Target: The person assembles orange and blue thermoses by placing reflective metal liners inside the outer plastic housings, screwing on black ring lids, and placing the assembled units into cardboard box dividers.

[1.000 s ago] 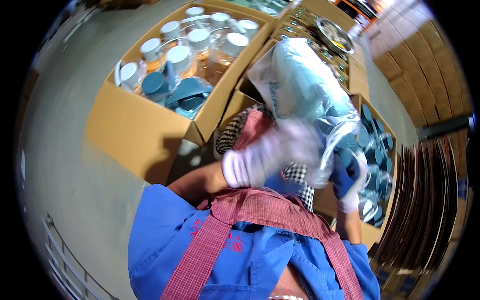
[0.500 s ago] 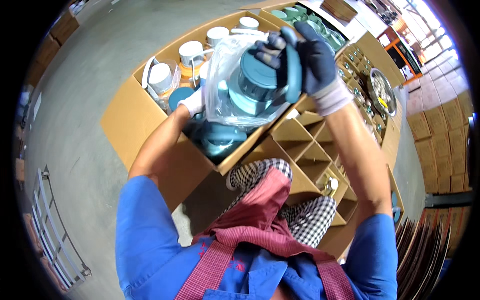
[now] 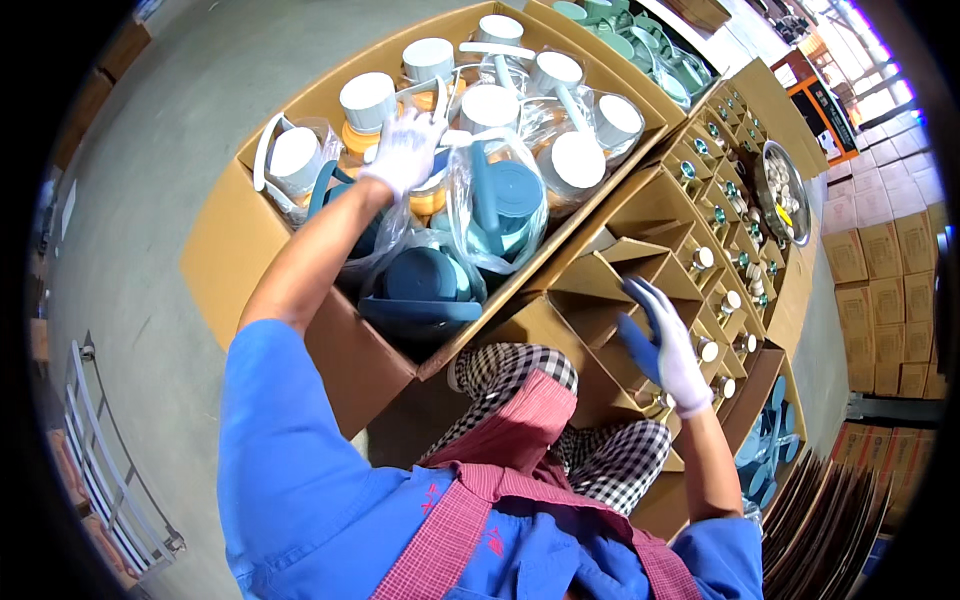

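My left hand (image 3: 407, 152), in a white glove, lies over the jugs in the cardboard box (image 3: 345, 365), fingers spread near a white handle; the spots under its palm are hidden. Just right of it stands a teal jug (image 3: 515, 190) with a lid and handle, in a clear plastic bag. A darker teal jug (image 3: 425, 275) sits in the near corner. White-lidded jugs (image 3: 368, 103) with orange bodies fill the far side. My right hand (image 3: 672, 350), gloved white with dark blue fingers, hovers over the divided carton (image 3: 600, 285), open, thumb apart, holding nothing.
Silvery bottle-like pieces (image 3: 703, 258) stand in the carton's right-hand compartments. A metal bowl (image 3: 782, 190) of small pieces rests on its far edge. Green jug parts (image 3: 640, 45) fill a box behind; blue parts (image 3: 770, 440) lie in one at right. Stacked cartons (image 3: 875, 270) stand farther right.
The bagged teal jug, held up by its handle in my right hand before, now stands in the box. My right hand has let go and moved right and nearer. My left hand has shifted farther in.
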Action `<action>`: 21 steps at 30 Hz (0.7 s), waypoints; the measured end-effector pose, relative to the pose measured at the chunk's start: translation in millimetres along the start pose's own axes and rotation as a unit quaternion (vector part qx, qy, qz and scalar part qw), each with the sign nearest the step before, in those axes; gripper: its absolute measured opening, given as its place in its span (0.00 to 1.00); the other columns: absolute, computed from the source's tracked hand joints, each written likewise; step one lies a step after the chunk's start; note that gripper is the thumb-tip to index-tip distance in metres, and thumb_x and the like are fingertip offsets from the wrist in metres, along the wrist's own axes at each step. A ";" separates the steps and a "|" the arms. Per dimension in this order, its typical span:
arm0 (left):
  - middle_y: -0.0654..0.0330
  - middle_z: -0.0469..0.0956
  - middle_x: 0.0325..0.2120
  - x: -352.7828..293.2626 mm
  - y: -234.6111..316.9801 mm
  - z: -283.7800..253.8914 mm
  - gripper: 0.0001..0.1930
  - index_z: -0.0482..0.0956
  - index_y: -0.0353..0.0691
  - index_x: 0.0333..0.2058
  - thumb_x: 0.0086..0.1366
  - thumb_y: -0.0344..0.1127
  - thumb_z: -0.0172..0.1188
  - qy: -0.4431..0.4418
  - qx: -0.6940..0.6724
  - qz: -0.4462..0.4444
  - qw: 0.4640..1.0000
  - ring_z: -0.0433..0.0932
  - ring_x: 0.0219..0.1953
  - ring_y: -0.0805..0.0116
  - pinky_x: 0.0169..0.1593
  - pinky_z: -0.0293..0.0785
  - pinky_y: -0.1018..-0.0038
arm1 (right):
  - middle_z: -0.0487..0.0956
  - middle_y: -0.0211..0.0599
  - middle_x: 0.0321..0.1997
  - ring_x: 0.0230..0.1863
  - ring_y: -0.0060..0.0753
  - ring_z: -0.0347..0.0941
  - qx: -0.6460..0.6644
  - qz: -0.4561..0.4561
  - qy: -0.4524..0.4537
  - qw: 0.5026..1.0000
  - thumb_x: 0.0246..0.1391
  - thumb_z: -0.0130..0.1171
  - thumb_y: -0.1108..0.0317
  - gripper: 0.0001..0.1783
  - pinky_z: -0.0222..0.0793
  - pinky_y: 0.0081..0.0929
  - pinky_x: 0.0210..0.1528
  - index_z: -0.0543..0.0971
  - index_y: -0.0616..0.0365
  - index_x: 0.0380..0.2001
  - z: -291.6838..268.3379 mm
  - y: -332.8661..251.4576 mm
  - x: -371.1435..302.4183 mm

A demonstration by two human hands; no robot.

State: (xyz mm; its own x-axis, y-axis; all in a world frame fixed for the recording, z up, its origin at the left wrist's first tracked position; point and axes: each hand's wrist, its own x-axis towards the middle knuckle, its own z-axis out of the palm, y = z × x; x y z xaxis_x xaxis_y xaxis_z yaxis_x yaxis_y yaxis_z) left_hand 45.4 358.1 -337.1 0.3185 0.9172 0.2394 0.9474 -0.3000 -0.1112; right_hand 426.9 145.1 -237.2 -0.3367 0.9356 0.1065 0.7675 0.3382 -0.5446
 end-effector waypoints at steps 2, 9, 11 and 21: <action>0.48 0.76 0.40 -24.3 -7.9 -6.6 0.18 0.74 0.45 0.49 0.60 0.30 0.51 0.077 -0.068 0.031 0.994 0.76 0.46 0.47 0.48 0.72 0.55 | 0.75 0.51 0.52 0.55 0.51 0.72 -0.038 0.085 0.024 0.995 0.55 0.61 0.69 0.20 0.66 0.36 0.57 0.74 0.63 0.51 -9.1 37.7 -66.6; 0.51 0.81 0.37 -69.9 -70.8 -265.0 0.12 0.79 0.37 0.42 0.61 0.28 0.51 0.271 -0.194 -0.013 0.943 0.80 0.40 0.57 0.45 0.74 0.67 | 0.79 0.49 0.46 0.50 0.44 0.76 0.042 0.182 0.043 0.982 0.57 0.58 0.69 0.15 0.69 0.31 0.53 0.77 0.64 0.46 -15.9 25.8 -198.0; 0.56 0.83 0.36 -98.7 -114.2 -349.0 0.13 0.79 0.35 0.45 0.66 0.33 0.54 0.243 -0.296 -0.048 0.923 0.80 0.38 0.69 0.44 0.74 0.72 | 0.79 0.48 0.45 0.49 0.43 0.76 0.082 0.189 0.048 0.977 0.58 0.57 0.68 0.15 0.70 0.31 0.51 0.77 0.65 0.46 -13.3 -6.2 -196.3; 0.68 0.74 0.22 -212.9 -23.0 -244.6 0.20 0.82 0.35 0.29 0.66 0.49 0.57 0.239 -0.641 -0.189 0.705 0.70 0.27 0.78 0.30 0.66 0.74 | 0.76 0.49 0.51 0.56 0.42 0.70 0.216 0.021 0.399 0.891 0.55 0.63 0.60 0.27 0.64 0.35 0.59 0.71 0.65 0.53 -4.2 -31.5 -134.3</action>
State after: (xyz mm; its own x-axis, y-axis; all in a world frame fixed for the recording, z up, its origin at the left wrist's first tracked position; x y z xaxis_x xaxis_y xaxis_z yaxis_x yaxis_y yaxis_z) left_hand -36.9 105.5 -149.6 -0.2796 0.8940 0.3500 0.1194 -0.3294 0.9366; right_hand 450.3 9.2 -230.9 0.3139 0.7790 0.5428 0.4309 0.3925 -0.8125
